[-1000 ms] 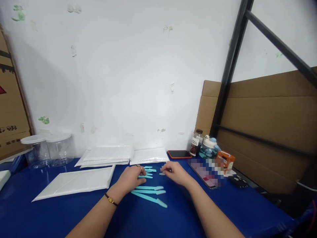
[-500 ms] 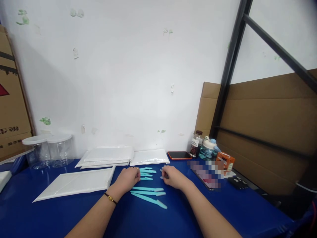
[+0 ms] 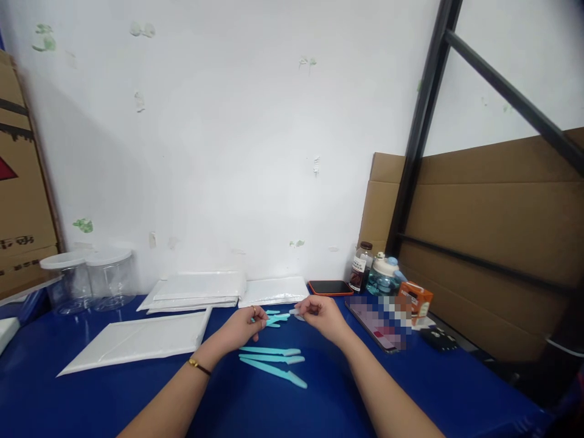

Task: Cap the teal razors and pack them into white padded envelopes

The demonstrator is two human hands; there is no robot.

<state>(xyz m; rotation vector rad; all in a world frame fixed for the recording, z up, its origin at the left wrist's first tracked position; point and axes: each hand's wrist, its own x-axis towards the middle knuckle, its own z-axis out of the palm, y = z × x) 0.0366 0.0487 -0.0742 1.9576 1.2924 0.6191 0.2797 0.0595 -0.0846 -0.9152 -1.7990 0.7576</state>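
Observation:
My left hand [image 3: 241, 328] is lifted a little off the blue table [image 3: 137, 389] and pinches a light-blue plastic razor [image 3: 277, 318] by its handle. My right hand [image 3: 320, 314] is closed round a small clear cap [image 3: 297, 313] right at the razor's tip. Three more light-blue razors [image 3: 274, 360] lie side by side on the table just in front of my hands, and a couple more [image 3: 272, 312] lie behind the held one. A gold bracelet sits on my left wrist.
White padded envelopes [image 3: 137, 340] lie at the left, a stack [image 3: 196, 289] against the wall. Clear lidded jars [image 3: 86, 280] stand at far left. At the right are a phone [image 3: 331, 286], bottles [image 3: 376, 272], an orange box [image 3: 414, 298], cardboard and a black metal frame [image 3: 420, 134].
My left hand has lifted one razor off the table, and my right hand has brought the clear cap up to its tip. The hands are closer together.

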